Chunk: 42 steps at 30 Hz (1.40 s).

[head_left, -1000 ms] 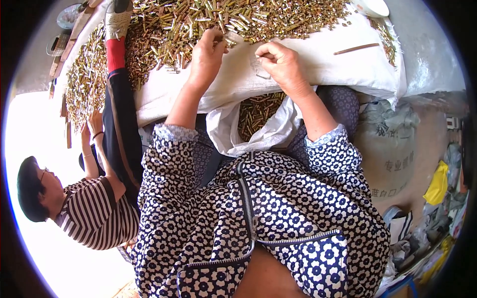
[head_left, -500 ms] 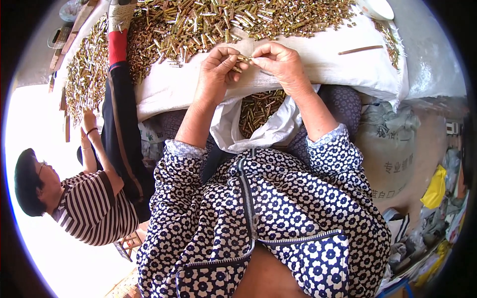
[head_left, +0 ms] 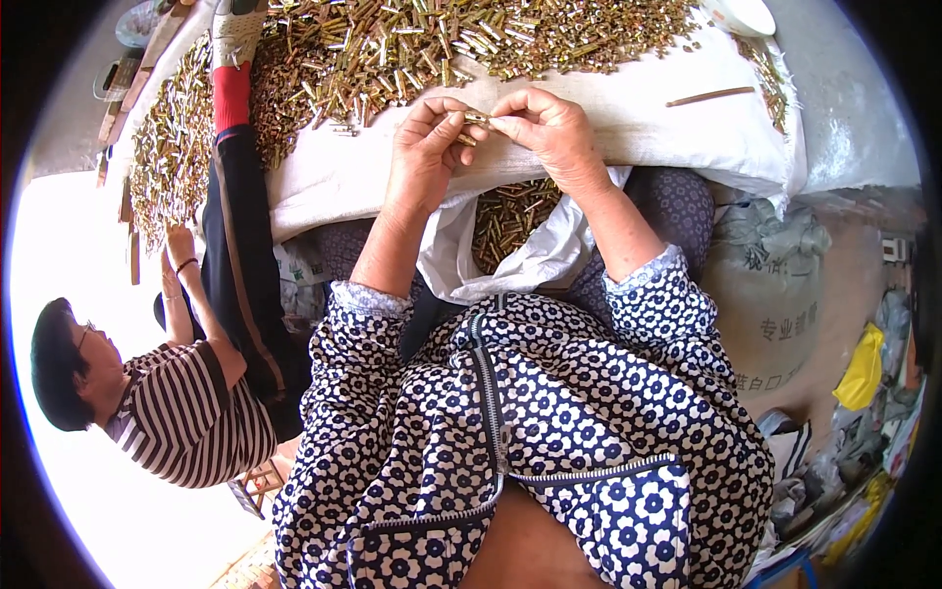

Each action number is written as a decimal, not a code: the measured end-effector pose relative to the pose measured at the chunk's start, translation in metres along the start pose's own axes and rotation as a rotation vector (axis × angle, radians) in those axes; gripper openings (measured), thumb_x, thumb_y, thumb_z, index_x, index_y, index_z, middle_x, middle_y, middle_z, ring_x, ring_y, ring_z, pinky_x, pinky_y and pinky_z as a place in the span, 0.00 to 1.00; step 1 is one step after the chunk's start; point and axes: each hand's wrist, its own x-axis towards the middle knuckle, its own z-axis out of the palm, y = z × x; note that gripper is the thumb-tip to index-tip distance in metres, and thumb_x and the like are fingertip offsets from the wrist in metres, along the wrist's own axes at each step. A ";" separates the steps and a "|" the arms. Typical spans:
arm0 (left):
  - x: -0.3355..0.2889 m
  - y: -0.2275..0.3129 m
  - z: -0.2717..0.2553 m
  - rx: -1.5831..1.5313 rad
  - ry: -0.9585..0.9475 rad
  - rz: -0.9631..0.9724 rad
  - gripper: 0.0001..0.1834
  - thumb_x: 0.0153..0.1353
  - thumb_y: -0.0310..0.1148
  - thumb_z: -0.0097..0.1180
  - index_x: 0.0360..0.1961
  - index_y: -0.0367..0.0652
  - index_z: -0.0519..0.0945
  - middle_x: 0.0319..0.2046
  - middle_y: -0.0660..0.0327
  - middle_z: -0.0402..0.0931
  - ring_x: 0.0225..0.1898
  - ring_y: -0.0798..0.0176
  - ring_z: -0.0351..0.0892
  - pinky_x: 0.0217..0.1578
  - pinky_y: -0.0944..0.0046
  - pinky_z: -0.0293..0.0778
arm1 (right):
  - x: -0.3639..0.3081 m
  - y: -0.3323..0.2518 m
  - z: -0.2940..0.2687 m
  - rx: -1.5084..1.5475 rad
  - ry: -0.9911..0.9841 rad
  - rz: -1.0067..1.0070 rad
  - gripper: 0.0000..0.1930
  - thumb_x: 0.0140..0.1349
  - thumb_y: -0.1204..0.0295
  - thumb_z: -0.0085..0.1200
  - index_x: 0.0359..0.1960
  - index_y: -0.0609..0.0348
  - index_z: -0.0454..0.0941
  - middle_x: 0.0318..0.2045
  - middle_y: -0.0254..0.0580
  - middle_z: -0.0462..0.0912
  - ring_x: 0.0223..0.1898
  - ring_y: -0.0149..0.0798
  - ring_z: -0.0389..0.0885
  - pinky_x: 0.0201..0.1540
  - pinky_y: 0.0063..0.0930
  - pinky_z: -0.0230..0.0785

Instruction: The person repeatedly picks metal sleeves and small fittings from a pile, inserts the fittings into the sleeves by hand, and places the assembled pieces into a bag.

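Note:
In front of me, over the near edge of the white cloth, my two hands meet at a small brass-coloured metal cylinder [head_left: 476,117]. My left hand [head_left: 429,137] grips it between thumb and fingers, and a second such cylinder [head_left: 466,139] shows beneath the thumb. My right hand [head_left: 549,130] pinches the right end of the first cylinder; whether it also holds a smaller piece there is hidden. Below my hands, a white bag [head_left: 446,257] lies open on my lap, with many like cylinders [head_left: 510,221] in it.
A wide heap of loose brass-coloured metal parts [head_left: 363,59] covers the far side of the white cloth [head_left: 638,118]. A thin brown stick [head_left: 711,96] lies on the right, near a white bowl [head_left: 741,17]. At left sits a co-worker [head_left: 186,412], one leg stretched across the heap.
Both hands stay over the cloth edge and have shifted slightly; the right fingertips have moved a little left along the cylinder. The co-worker's hands have moved slightly.

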 end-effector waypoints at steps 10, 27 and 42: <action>-0.001 -0.010 0.019 1.107 -0.038 0.412 0.04 0.59 0.23 0.53 0.36 0.39 0.75 0.25 0.51 0.78 0.24 0.55 0.79 0.27 0.58 0.75 | -0.002 -0.001 -0.006 -0.684 -0.056 -0.308 0.06 0.48 0.79 0.51 0.29 0.60 0.73 0.30 0.47 0.75 0.36 0.52 0.75 0.37 0.42 0.67; -0.010 0.031 0.021 1.079 -0.213 0.094 0.07 0.60 0.31 0.57 0.37 0.38 0.79 0.28 0.65 0.79 0.27 0.74 0.75 0.28 0.73 0.71 | 0.023 0.015 -0.031 -1.242 0.134 -0.328 0.14 0.54 0.77 0.53 0.44 0.60 0.77 0.45 0.41 0.77 0.46 0.44 0.75 0.51 0.35 0.70; 0.069 0.020 -0.007 1.588 0.107 0.332 0.13 0.56 0.28 0.55 0.43 0.40 0.74 0.34 0.49 0.78 0.37 0.46 0.78 0.38 0.52 0.73 | 0.021 0.011 -0.028 -1.191 0.223 -0.425 0.03 0.55 0.78 0.52 0.31 0.59 0.77 0.31 0.42 0.79 0.37 0.44 0.78 0.39 0.35 0.73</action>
